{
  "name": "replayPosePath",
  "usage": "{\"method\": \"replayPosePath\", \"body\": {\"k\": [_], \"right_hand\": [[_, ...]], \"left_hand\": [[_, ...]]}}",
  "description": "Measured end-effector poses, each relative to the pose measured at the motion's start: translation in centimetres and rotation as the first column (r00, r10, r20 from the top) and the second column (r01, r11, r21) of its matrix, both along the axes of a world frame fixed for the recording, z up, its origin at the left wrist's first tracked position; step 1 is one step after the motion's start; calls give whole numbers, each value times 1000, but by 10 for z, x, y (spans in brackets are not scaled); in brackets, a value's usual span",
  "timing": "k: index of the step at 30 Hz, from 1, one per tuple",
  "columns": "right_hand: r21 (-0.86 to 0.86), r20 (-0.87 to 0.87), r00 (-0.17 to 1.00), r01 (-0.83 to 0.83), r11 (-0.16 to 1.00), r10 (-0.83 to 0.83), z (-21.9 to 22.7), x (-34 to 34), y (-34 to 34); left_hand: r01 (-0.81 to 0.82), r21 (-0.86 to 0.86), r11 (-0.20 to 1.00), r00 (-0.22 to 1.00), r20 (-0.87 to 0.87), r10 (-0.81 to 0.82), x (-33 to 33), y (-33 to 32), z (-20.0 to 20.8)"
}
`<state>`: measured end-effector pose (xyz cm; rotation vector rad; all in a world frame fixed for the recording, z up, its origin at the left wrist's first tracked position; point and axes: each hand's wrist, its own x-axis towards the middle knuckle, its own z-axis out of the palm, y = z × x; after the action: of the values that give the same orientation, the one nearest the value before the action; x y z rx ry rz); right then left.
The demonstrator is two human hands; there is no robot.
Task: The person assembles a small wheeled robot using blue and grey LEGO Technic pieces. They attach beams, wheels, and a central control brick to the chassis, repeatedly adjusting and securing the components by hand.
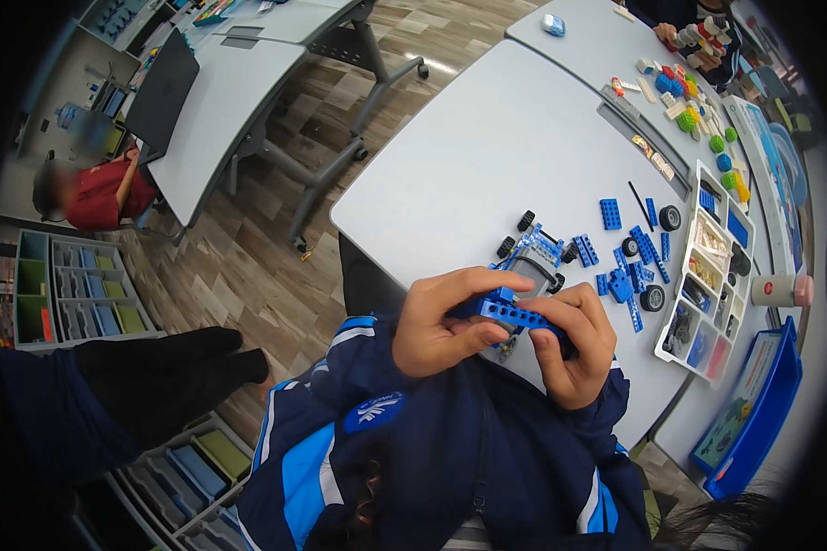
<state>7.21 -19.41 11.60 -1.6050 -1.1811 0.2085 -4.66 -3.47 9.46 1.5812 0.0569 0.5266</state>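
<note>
Close to my chest, a blue building-block assembly with a holed beam (515,315) is held between my two hands. My left hand (444,321) pinches its left end between thumb and fingers. Thumb and fingers of my right hand (574,347) close on its right end, covering part of it. Just beyond my fingers, a small block-built vehicle (535,260) with black wheels and a grey body sits on the white table (450,174). To its right lie loose blue holed beams (646,246), a blue plate (610,214) and several black wheels (652,297).
A white sorting tray (705,275) of small parts stands at the right, with a blue bin (753,413) and a pale bottle (781,291) beyond. Colourful blocks (689,110) lie at the far right, near another person's hands. Someone in red (110,195) sits at the left.
</note>
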Motion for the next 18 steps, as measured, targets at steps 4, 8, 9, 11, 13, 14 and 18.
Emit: {"method": "replayPosePath", "body": {"k": [4,8,9,11,13,14,18], "right_hand": [[-14,0,1000,-21,1000,21,1,1,-2],[-19,-6,999,-45,999,45,0,1,-2],[-21,8,998,-55,998,55,0,2,-1],[-5,3,997,-72,997,72,-2,1,0],[-22,19,996,-85,996,85,-2,2,0],[-28,20,996,-92,995,92,-2,2,0],[-69,42,994,-98,993,101,1,1,-3]], "left_hand": [[-14,98,995,1000,-8,15,1,3,0],[-33,164,986,999,-5,34,-1,5,-1],[-41,159,986,999,4,41,0,4,-2],[-66,166,984,997,39,61,0,4,-3],[-64,205,977,998,36,58,-2,4,-3],[-62,224,973,998,35,56,-3,5,-2],[-58,264,963,998,52,46,-3,5,-3]]}}
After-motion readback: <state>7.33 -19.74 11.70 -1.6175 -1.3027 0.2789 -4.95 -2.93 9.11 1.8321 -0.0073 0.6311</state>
